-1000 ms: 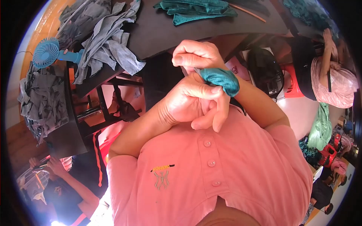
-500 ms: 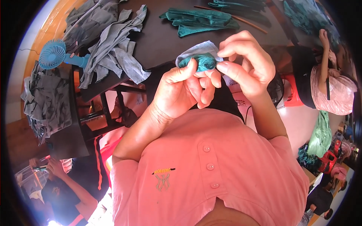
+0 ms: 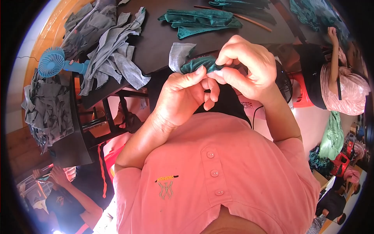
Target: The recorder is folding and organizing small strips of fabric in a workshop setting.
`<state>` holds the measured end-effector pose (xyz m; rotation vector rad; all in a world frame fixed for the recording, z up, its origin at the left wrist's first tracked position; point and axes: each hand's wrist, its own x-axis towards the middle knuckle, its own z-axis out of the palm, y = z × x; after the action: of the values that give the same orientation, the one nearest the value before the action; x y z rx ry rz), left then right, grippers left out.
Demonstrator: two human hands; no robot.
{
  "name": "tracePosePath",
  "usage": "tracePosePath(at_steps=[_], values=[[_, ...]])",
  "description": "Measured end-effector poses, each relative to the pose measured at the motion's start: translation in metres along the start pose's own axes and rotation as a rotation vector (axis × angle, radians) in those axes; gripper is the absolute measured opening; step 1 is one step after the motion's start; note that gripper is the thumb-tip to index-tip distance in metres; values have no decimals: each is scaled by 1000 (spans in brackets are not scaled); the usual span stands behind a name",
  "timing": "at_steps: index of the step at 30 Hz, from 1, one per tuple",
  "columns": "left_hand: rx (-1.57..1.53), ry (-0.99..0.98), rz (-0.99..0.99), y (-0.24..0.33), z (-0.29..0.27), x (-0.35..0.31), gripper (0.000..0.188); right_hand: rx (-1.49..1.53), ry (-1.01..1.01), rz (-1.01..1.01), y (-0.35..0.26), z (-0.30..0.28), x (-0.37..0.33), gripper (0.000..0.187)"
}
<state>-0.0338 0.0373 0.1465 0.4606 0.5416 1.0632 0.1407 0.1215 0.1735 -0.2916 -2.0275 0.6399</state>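
Observation:
Over the near edge of the dark table, a small piece of dark green velvety cloth point(image 3: 198, 64) is bunched between my hands. My left hand point(image 3: 175, 93) grips its lower side, thumb pressed on top and fingers curled underneath. At the right end of the cloth, my right hand point(image 3: 251, 68) pinches with thumb and index finger; whether a small tool sits in that pinch is hidden. A light grey cloth flap point(image 3: 180, 55) stands up beyond the left thumb, touching the green piece. I cannot tell whether both are one piece.
Folded green cloths point(image 3: 202, 21) and a thin brown stick point(image 3: 253, 22) lie farther back on the table point(image 3: 156, 33). Grey cloth strips point(image 3: 113, 58) and a blue fan point(image 3: 52, 62) are at left, above another grey pile point(image 3: 48, 105). Other people point(image 3: 64, 195) sit on both sides.
The green cloth has tipped and its rounded bundle looks flatter. The grey flap now stands apart to the left. My right hand has shifted slightly left and down, still pinching.

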Motion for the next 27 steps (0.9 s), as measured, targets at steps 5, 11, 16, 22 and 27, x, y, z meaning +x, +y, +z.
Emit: tracePosePath(at_steps=[5, 11, 16, 22, 27], values=[[10, 34, 35, -1, -9, -2, 41, 102, -105, 115, -2, 0, -4, 18], [-174, 57, 93, 21, -28, -3, 44, 292, -79, 291, -4, -18, -17, 16], [-7, -44, 63, 9, -13, 0, 27, 174, -42, 220, 15, 6, -11, 22], [53, 107, 39, 5, -8, -5, 31, 41, 10, -50, 21, 26, -14, 22], [358, 97, 2, 10, 1, -9, 42, -54, -12, 0, 21, 20, -24, 11]])
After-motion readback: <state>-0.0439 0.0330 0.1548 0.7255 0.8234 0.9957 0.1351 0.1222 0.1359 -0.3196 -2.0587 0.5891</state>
